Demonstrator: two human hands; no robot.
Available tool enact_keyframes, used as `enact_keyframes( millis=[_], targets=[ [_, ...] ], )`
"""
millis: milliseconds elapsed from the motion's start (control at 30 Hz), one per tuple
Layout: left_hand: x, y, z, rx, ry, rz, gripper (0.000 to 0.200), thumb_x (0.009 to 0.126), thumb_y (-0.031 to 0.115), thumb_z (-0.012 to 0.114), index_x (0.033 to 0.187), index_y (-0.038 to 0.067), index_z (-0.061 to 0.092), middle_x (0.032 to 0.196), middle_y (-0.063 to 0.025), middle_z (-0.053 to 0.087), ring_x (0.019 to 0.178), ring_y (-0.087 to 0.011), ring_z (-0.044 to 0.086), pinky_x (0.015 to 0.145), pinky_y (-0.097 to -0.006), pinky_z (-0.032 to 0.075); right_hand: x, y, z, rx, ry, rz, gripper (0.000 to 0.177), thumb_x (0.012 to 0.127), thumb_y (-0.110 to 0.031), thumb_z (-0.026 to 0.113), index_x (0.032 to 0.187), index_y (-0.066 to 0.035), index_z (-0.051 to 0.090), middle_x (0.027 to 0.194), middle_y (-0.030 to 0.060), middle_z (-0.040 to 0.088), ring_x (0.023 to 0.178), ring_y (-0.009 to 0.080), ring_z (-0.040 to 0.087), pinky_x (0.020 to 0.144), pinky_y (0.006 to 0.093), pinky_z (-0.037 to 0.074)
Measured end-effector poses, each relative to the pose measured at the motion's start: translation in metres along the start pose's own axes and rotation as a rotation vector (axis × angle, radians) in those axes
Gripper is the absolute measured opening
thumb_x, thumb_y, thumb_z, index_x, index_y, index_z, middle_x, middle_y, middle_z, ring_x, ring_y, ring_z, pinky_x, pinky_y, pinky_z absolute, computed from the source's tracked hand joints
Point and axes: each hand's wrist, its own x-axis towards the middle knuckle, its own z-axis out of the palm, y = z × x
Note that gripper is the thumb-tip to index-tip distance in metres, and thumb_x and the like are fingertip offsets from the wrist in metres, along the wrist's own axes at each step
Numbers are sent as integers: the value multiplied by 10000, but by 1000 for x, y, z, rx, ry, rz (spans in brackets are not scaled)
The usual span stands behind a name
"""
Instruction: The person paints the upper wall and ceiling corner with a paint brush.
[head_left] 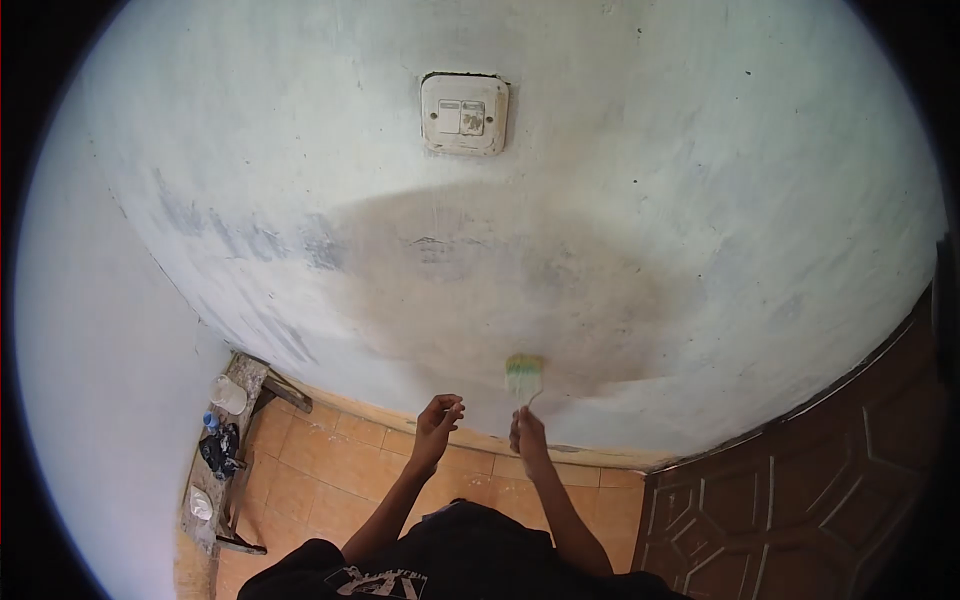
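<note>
My right hand (528,434) is closed around the handle of a paintbrush (524,376). The brush points up, its wide bristles pale with green and yellow tints, against or very near the lower wall. A broad damp-looking brownish patch (490,300) spreads over the pale, scuffed wall (660,90) above the brush. To the left, my left hand (436,428) is raised in front of the wall's base. Its fingers are loosely curled, with a gap between them and the thumb, and I see nothing held in it.
A worn wooden bench (250,378) stands along the left wall, carrying a whitish tub (228,394), a black bag (219,450) and a small white item (201,503). A light switch (465,114) sits high on the wall. Orange floor tiles (340,460) lie below; a brown panelled door (790,490) is at right.
</note>
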Motion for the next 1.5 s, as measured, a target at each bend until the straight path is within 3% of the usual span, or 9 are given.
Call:
enact_keyframes(
  millis=[100,200,400,633,833,1067,1233,1467,1500],
  targets=[
    [-6,-15,-7,8,2,-9,246,941,285,593,1105,101,587,1006,-14,625,920,-115,575,780,-279,449,-6,36,-14,-13,9,162,329,1001,-436,426,902,-129,490,616,-74,335,453,38,287,408,211,231],
    [-11,-18,-5,-1,10,-27,246,942,287,590,1105,102,587,1013,-16,625,926,-118,574,781,-282,449,-3,39,-16,-20,-5,150,317,1004,-424,421,908,-129,486,613,-76,331,453,34,278,408,209,229],
    [-14,-20,-6,-28,15,-35,253,940,296,593,1106,105,586,1024,-14,618,932,-119,570,785,-279,446,-27,-63,29,6,-109,-32,337,1004,-443,411,892,-131,475,606,-83,306,451,25,252,405,196,207],
    [0,0,-24,-26,-8,-17,260,946,305,582,1109,103,583,1024,-17,615,932,-115,565,790,-277,444,-30,-113,67,-25,-173,-256,347,1008,-444,396,845,-142,450,590,-81,281,450,14,245,398,196,200],
    [20,10,-56,-26,-38,4,259,944,300,583,1109,100,583,1023,-15,616,925,-118,569,790,-277,444,31,-2,51,-51,-29,-185,354,997,-455,421,820,-150,449,578,-79,295,436,31,281,386,206,225],
    [30,11,-87,12,-58,-43,254,943,288,584,1112,98,584,1022,-20,618,928,-120,570,792,-277,443,32,79,46,83,69,226,338,993,-458,428,879,-142,461,580,-80,293,437,39,266,388,209,216],
    [39,15,-93,2,-80,-35,265,941,297,588,1113,96,584,1023,-25,618,928,-122,570,795,-280,444,6,-19,93,193,27,179,369,977,-495,442,914,-132,458,590,-91,266,444,20,223,387,196,164],
    [39,21,-94,-16,-123,-61,249,932,301,591,1095,113,578,995,-10,604,933,-118,561,801,-289,432,-41,-124,149,61,-62,-346,411,966,-520,445,833,-131,443,589,-85,287,444,11,236,381,191,187],
    [39,21,-95,-15,-125,-64,250,933,300,590,1095,112,577,997,-12,605,932,-120,562,802,-290,432,-38,-131,155,52,-67,-408,363,1008,-454,389,821,-145,420,573,-79,235,444,26,189,391,208,154]
  ],
)
